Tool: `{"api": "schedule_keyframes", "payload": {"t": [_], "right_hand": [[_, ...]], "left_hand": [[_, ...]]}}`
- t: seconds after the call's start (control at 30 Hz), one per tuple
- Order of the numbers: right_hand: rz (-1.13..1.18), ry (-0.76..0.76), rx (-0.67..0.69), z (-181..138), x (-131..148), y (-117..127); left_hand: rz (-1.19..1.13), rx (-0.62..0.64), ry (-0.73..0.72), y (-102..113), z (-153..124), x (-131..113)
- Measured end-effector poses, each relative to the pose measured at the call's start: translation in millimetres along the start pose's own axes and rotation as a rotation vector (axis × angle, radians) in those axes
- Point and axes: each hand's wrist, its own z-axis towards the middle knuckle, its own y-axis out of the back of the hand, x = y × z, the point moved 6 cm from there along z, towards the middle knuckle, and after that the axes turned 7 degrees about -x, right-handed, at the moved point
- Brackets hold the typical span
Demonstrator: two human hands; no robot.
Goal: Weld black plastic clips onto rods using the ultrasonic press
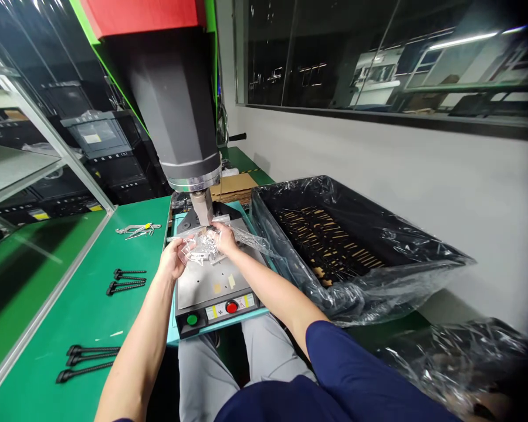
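A crinkled clear plastic bag [206, 245], with pale or shiny contents I cannot make out, is held between my two hands. It hangs over the grey metal base plate [202, 288] of a press, just in front of and below the press head's metal tip [202, 206]. My left hand [175, 258] has its fingers closed on the bag's left side. On the right side, my right hand [224, 239] grips the plastic close to the tip, its fingertips partly hidden. A loose flap of clear film stretches rightward past my right wrist.
Black ribbed rods [129, 283] lie in groups on the green table [79, 310], below some metal tools [138, 229]. At right stands a film-lined black bin [405, 240] holding many dark and tan pieces. The base's front carries a green button [192, 320] and a red button [231, 306].
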Motion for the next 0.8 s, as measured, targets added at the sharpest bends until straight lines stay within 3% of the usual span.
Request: {"api": "schedule_keyframes", "payload": {"t": [0.2, 0.37, 0.57, 0.7, 0.8], "right_hand": [[0.154, -0.202, 0.07, 9.5, -25.5, -11.9], [0.318, -0.248, 0.089, 8.4, -35.8, -12.4], [0.326, -0.26, 0.058, 5.4, -42.6, -17.7], [0.374, -0.207, 0.001, -6.1, -44.2, -8.6], [0.487, -0.274, -0.005, -20.3, -55.8, -1.8]], "left_hand": [[-0.001, -0.056, -0.018, 13.4, 9.1, -0.4], [0.015, -0.094, -0.012, 20.1, 13.2, 5.3], [0.069, -0.112, -0.031, 21.9, 18.3, 10.5], [0.094, -0.121, -0.042, 24.5, 22.7, 13.7], [0.119, -0.121, -0.041, 26.5, 25.5, 17.0]]}}
